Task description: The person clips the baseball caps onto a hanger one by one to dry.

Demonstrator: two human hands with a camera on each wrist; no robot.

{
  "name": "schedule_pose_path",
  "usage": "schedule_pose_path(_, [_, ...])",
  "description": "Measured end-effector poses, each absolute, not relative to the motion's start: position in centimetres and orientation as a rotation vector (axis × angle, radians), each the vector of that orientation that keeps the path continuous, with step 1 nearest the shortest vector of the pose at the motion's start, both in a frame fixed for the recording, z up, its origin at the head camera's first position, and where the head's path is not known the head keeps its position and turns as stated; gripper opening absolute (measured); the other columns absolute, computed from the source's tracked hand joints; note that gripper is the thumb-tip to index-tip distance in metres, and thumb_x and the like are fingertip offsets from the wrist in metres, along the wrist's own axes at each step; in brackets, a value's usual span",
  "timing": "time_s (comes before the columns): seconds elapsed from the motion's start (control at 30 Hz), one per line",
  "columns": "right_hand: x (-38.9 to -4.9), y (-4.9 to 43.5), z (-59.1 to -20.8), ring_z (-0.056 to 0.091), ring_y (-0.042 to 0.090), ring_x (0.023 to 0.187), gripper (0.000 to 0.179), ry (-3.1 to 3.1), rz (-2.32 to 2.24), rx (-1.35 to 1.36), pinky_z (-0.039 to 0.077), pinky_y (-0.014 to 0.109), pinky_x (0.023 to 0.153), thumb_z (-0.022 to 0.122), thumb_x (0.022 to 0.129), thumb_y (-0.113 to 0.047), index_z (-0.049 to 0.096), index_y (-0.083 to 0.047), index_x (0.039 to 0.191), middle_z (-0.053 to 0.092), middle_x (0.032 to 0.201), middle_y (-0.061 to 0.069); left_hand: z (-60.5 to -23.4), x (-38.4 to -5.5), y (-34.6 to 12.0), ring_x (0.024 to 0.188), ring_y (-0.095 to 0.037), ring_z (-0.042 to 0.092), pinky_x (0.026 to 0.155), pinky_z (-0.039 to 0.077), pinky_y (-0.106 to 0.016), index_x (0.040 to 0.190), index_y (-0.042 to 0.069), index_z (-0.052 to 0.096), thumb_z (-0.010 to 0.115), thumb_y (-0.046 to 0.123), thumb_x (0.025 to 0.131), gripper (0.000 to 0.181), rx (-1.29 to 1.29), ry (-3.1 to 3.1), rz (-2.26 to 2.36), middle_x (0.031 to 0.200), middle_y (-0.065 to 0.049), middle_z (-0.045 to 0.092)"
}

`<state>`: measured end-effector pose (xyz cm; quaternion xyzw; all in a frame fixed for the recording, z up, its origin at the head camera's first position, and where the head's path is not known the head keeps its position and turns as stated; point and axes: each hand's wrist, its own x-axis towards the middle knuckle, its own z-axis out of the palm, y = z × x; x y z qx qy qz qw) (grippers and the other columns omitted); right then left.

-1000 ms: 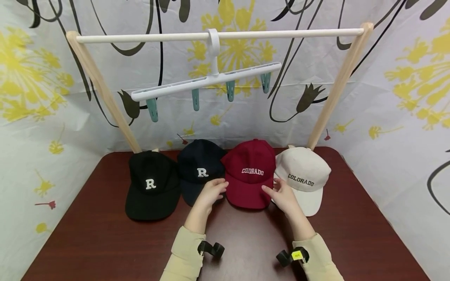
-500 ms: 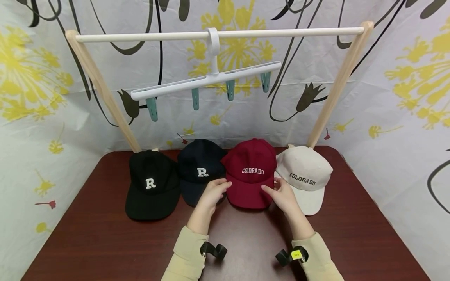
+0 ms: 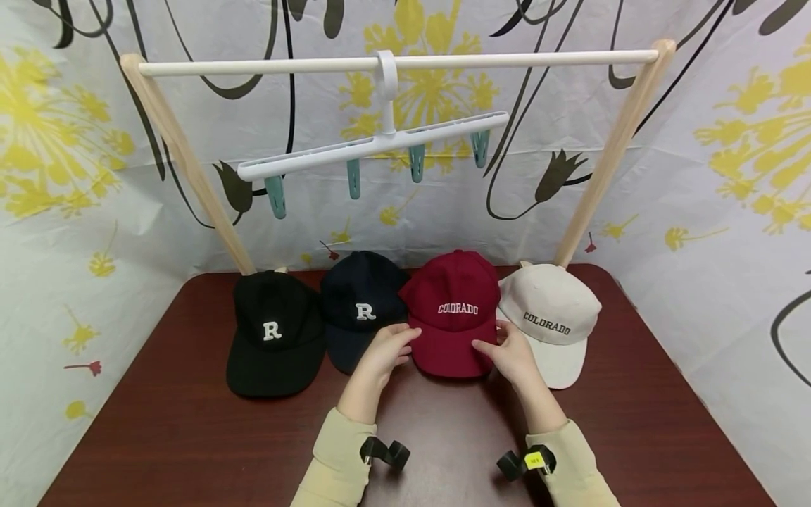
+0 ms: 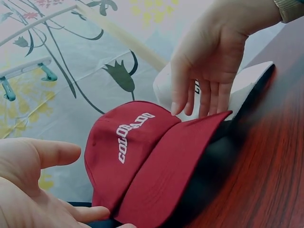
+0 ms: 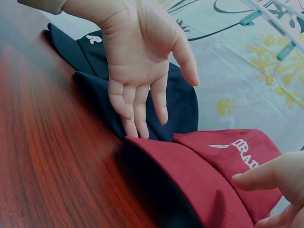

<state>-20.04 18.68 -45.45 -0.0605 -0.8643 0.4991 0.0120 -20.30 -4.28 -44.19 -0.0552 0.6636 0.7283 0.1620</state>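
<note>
A red baseball cap (image 3: 453, 345) with COLORADO lettering sits on the table, brim toward me. At the left edge of its brim is my left hand (image 3: 385, 351), fingers straight and thumb apart from them; the left wrist view shows the thumb (image 4: 61, 153) away from the cap. My right hand (image 3: 514, 355) is at the brim's right side, between the red cap and a white COLORADO cap (image 3: 564, 359). Its thumb (image 5: 256, 176) lies over the red cap in the right wrist view, with the fingers partly out of frame.
A navy cap (image 3: 364, 282) and a black cap (image 3: 272, 366), both marked R, stand on the left. Behind, a wooden rack with a white rod (image 3: 266, 67) carries a white hanger (image 3: 329, 155) with several teal clips (image 3: 275, 197). A patterned cloth (image 3: 728, 232) surrounds the table (image 3: 190, 436).
My left hand has moved slightly right, closer to the red cap's brim. The white cap has shifted a little to the right. My right hand has stayed almost in place.
</note>
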Motion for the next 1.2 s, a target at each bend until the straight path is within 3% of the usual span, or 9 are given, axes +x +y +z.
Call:
schedule_pose_path(0.27, [-20.18,18.87,-45.68,0.055,0.041,0.108,0.066,-2.676,1.536,-0.181,0.043,0.047,0.09,0.073,0.08,-0.006,0.04,0.013,0.134,0.053,0.121,0.032,-44.38,-20.34,-4.26,0.117,-0.045,0.049,0.096,0.042,-0.05,0.137,-0.017,0.032,0.057,0.017,0.092,0.062,-0.168,1.911,2.09,0.135,-0.03,0.044])
schedule_pose_path(0.57, [-20.37,19.11,-45.86,0.057,0.038,0.103,0.072,-2.667,1.549,-0.183,0.047,0.043,0.083,0.075,0.079,-0.005,0.037,0.011,0.138,0.055,0.118,0.03,-44.77,-20.41,-4.1,0.117,-0.044,0.048,0.094,0.044,-0.048,0.138,-0.018,0.029,0.057,0.014,0.092,0.062,-0.202,1.886,2.121,0.136,-0.031,0.041])
schedule_pose_path(0.87, [-20.18,19.56,-45.35,0.055,0.04,0.108,0.079,-2.643,1.618,-0.203,0.047,0.043,0.087,0.075,0.079,-0.004,0.031,0.008,0.143,0.051,0.127,0.032,-44.97,-20.53,-3.84,0.102,-0.035,0.058,0.087,0.049,-0.041,0.128,-0.019,0.043,0.06,0.011,0.09,0.051,-0.24,1.945,2.125,0.126,-0.026,0.051])
schedule_pose_path(1.2, [-20.03,19.68,-45.0,0.057,0.037,0.105,0.078,-2.606,1.638,-0.185,0.05,0.026,0.073,0.078,0.078,-0.003,0.036,0.006,0.142,0.055,0.122,0.03,-44.72,-20.59,-3.97,0.099,-0.036,0.057,0.089,0.047,-0.044,0.128,-0.022,0.042,0.056,0.005,0.092,0.047,-0.224,1.944,2.113,0.122,-0.028,0.052])
